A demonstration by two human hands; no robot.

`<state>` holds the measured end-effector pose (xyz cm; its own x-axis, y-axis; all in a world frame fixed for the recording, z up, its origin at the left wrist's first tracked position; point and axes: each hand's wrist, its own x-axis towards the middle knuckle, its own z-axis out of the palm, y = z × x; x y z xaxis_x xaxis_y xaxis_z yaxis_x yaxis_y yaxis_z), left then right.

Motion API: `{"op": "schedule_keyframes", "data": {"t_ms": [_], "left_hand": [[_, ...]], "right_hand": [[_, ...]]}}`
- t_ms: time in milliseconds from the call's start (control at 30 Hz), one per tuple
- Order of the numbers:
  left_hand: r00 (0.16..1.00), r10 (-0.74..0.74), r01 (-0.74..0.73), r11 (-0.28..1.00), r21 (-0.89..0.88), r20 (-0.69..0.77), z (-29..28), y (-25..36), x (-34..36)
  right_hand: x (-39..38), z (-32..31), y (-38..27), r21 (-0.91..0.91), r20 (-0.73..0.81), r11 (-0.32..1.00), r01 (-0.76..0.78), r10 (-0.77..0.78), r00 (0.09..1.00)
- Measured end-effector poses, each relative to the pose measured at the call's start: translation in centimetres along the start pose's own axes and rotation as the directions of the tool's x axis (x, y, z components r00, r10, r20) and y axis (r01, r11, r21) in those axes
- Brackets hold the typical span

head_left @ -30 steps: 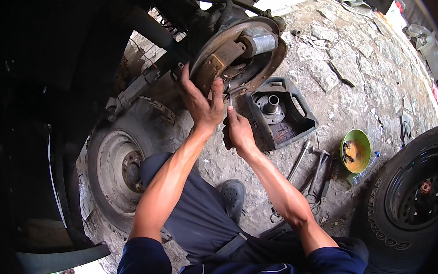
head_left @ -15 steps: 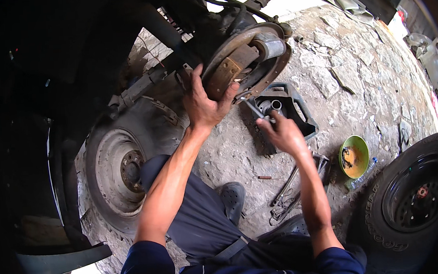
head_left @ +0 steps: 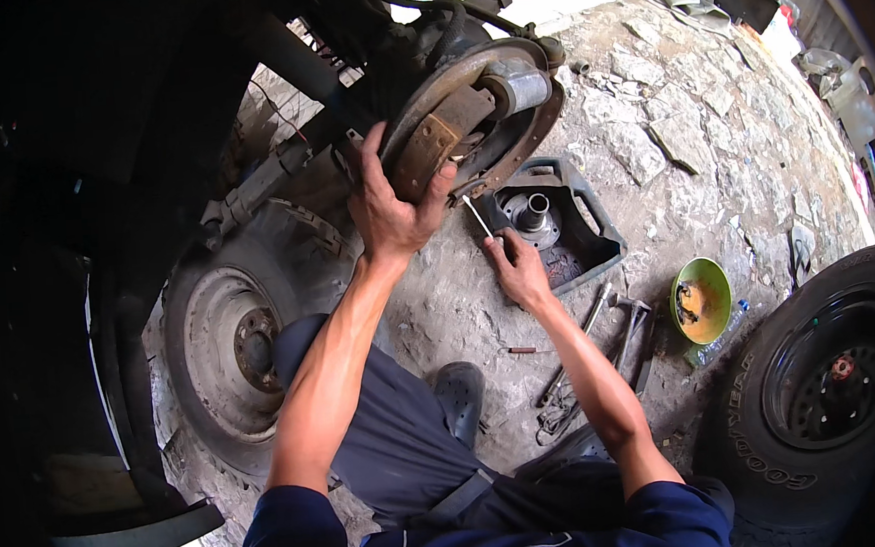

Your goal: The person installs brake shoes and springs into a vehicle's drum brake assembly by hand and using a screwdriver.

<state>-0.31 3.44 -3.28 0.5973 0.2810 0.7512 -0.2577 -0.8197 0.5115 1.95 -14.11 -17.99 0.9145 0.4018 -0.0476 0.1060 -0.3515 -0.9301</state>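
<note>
A rusty brake shoe (head_left: pixel 427 152) sits on the drum brake's backing plate (head_left: pixel 525 153), with a grey cylindrical hub spindle (head_left: pixel 518 86) in front. My left hand (head_left: pixel 393 208) grips the shoe's lower left side, thumb at its lower end and fingers along its outer edge. Pinched in my right hand (head_left: pixel 519 268) is a slim, shiny metal rod-like tool (head_left: pixel 477 217). Its upper tip reaches the underside of the brake, close to my left thumb; whether it touches is unclear. Below and right stands a dark cut-open container (head_left: pixel 611 243) with a metal wheel hub (head_left: pixel 537 214) in it.
A wheel (head_left: pixel 223 342) leans at left, and another tyre (head_left: pixel 741 400) stands at lower right. A green bowl (head_left: pixel 721 286) of orange liquid and a plastic bottle (head_left: pixel 708 354) are on the rough stone floor (head_left: pixel 640 151). Several wrenches and tools (head_left: pixel 570 391) lie near my feet.
My right hand has moved slightly left and down with the metal tool, and it is less blurred. My left hand stays on the brake shoe. The whole view has shifted a little.
</note>
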Motion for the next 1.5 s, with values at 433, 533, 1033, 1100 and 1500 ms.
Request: {"op": "schedule_keyframes", "data": {"t_ms": [433,533,1033,1100,1500], "left_hand": [[0.982,0.161,-0.164,0.986,-0.022,-0.095,0.5,-1.6,0.4],[0.985,0.138,-0.141,0.99,-0.023,-0.102,0.5,-2.1,0.4],[0.993,0.046,-0.053,0.997,-0.063,-0.113,1.4,-2.3,-0.6],[0.984,0.075,-0.087,0.994,-0.07,-0.162,1.8,-2.8,-1.2],[0.988,-0.026,0.014,0.997,-0.077,-0.153,2.1,-2.6,-1.9]], "right_hand": [[3.5,5.5,0.4,0.071,-0.214,0.968,0.242,-0.222,0.951],[3.5,5.9,0.3,0.103,-0.177,0.973,0.207,-0.187,0.966],[3.7,5.9,-2.0,0.27,-0.143,0.961,0.053,-0.015,0.99],[3.2,5.2,-3.0,0.311,-0.041,0.946,-0.092,0.11,0.993],[1.4,0.9,-7.5,0.467,0.334,0.761,-0.451,0.321,0.886]]}}
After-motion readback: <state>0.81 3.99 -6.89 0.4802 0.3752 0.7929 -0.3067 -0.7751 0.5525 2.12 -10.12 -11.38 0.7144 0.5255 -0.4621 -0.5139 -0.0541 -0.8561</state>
